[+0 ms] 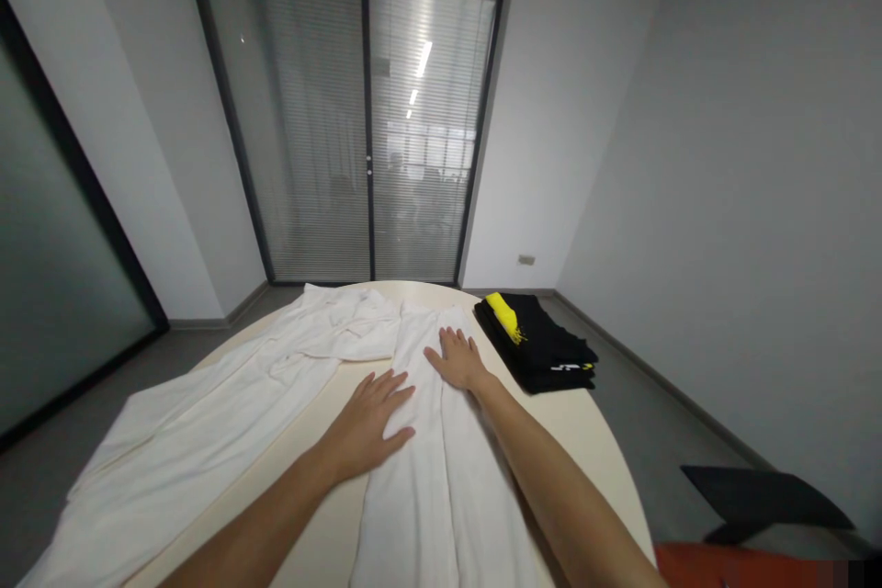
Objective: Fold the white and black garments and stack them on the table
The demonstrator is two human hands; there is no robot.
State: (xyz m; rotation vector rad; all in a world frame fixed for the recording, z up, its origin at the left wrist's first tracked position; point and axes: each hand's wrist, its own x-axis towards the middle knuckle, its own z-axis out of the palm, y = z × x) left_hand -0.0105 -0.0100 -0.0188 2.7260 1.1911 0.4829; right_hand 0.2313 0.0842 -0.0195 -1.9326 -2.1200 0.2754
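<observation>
A long white garment [427,478] lies folded lengthwise down the middle of a round cream table [593,441]. My left hand [368,423] rests flat on its left edge, fingers spread and open. My right hand [458,360] lies flat further up the same strip of cloth, fingers stretched out. Another stretch of white cloth [207,423] spreads loosely over the left part of the table and hangs off its edge.
A folded black garment [544,349] with a yellow item [504,315] on top sits at the table's far right. Behind the table are glass doors with blinds [365,129]. A dark chair part [758,496] shows at lower right.
</observation>
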